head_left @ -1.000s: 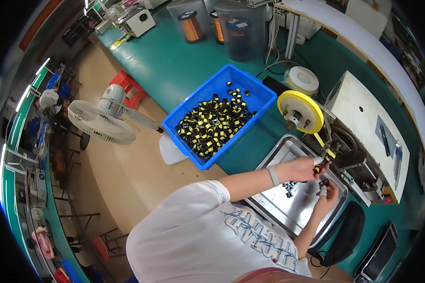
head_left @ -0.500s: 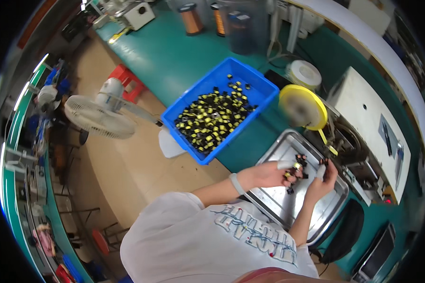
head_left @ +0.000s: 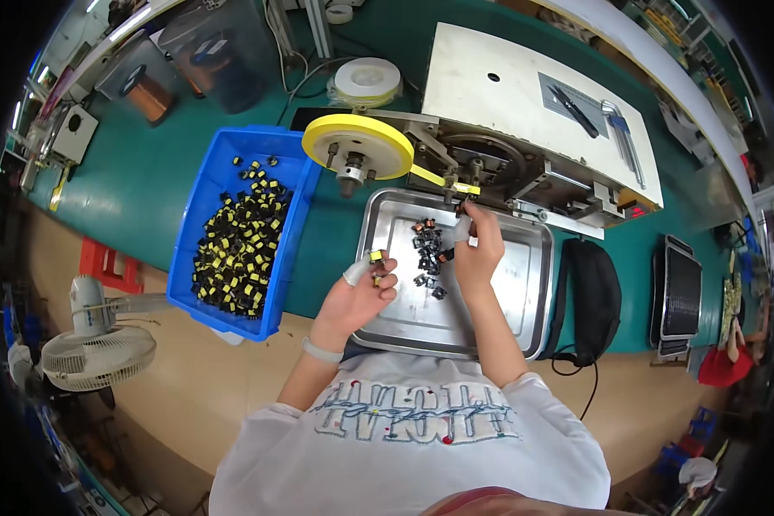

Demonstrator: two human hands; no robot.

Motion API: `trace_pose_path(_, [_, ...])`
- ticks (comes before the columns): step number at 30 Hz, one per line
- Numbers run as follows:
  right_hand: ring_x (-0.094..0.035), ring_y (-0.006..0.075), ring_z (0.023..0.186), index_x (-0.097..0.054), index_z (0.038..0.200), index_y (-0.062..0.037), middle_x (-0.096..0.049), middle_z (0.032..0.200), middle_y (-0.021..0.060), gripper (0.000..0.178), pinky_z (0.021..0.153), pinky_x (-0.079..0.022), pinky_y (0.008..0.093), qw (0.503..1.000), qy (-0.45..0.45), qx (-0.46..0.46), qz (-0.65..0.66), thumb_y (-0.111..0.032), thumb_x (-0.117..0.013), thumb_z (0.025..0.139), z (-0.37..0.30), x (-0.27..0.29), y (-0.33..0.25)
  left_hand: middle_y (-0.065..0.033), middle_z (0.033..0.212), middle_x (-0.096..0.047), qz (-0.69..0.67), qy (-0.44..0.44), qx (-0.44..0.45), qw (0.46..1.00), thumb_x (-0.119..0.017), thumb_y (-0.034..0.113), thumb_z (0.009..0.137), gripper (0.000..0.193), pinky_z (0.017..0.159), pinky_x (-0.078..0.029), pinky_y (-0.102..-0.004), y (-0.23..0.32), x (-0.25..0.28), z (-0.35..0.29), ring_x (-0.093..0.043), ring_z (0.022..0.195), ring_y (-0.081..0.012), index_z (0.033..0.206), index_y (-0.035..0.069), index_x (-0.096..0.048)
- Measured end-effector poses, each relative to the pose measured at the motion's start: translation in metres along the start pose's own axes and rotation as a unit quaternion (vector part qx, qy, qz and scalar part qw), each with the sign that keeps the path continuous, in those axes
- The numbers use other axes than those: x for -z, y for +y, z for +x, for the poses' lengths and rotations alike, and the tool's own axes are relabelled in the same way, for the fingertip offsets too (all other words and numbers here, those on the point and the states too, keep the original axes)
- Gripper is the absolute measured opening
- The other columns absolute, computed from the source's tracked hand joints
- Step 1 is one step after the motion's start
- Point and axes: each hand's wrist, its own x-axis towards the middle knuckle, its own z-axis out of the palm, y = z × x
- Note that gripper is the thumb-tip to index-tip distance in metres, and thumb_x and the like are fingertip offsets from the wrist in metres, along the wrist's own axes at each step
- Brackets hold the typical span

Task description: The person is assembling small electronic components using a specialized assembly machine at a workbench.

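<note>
My left hand (head_left: 363,291), palm up with curled fingers, is at the left edge of a steel tray (head_left: 512,322). Between its thumb and fingers sits a small yellow-taped coil (head_left: 377,256), and another yellow bit shows lower among the fingers. White wraps cover the thumb. My right hand (head_left: 480,248) pinches a small dark coil bobbin (head_left: 462,208), mostly hidden by the fingertips, just below the yellow tape end (head_left: 466,189) on the taping machine (head_left: 525,95). Several black bobbins with copper windings (head_left: 427,249) lie in the tray between my hands.
A blue bin (head_left: 181,275) full of yellow-taped coils stands left of the tray. The machine's yellow tape roll (head_left: 357,142) overhangs the tray's far left. Right of the tray lies a black pouch (head_left: 595,301). Tweezers (head_left: 574,110) rest on the machine, and a fan (head_left: 99,357) stands at left.
My view has swung to the right. My left hand has moved left, off the bobbins in the tray. The right hand has come up to the tape end.
</note>
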Motion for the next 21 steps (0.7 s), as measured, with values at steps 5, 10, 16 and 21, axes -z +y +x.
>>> trace_pose_path(5, [-0.049,0.0195,0.06,-0.059,0.097,0.0,-0.057,0.085,0.011,0.028,0.055,-0.041,0.029,1.0,0.012,0.001,-0.009,0.013,-0.055,0.072,0.005,-0.011,0.004,-0.0011,0.096,-0.049,0.007,-0.007,-0.006,1.0,-0.048,0.024,0.093,0.028,0.067,-0.036,-0.0255,0.001,0.003,0.002,-0.04,0.076,-0.0127,0.115,0.007,-0.053])
trace_pose_path(10, [-0.056,0.02,0.075,-0.056,0.119,-0.0027,-0.063,0.094,0.0119,0.055,0.069,-0.044,0.0263,0.99,-0.03,-0.134,0.029,0.012,-0.049,0.066,-0.007,-0.001,-0.01,-0.0031,0.098,-0.052,0.044,0.033,-0.03,0.998,-0.05,0.024,0.091,0.044,0.067,-0.039,-0.0262,0.003,0.009,-0.001,-0.046,0.078,-0.0131,0.13,0.006,-0.043])
trace_pose_path(16, [-0.061,0.0215,0.096,-0.059,0.108,0.0056,-0.064,0.101,0.0148,0.022,0.087,-0.046,0.0308,0.967,-0.112,-0.211,0.086,-0.004,-0.054,0.089,-0.039,0.022,0.017,0.0004,0.091,-0.058,0.103,-0.018,0.025,0.994,-0.046,0.027,0.094,0.029,0.055,-0.038,-0.02,0.0,-0.004,0.027,-0.054,0.076,-0.0093,0.114,0.011,-0.06])
trace_pose_path(21, [-0.059,0.0203,0.089,-0.057,0.107,0.0027,-0.061,0.099,0.0124,0.022,0.076,-0.047,0.0291,0.957,-0.103,-0.232,0.137,0.0,-0.051,0.086,-0.046,0.037,0.027,0.0031,0.093,-0.055,0.152,-0.005,0.069,0.986,-0.051,0.029,0.093,0.029,0.056,-0.037,-0.0207,-0.007,-0.006,0.069,-0.052,0.077,-0.0068,0.112,0.01,-0.059])
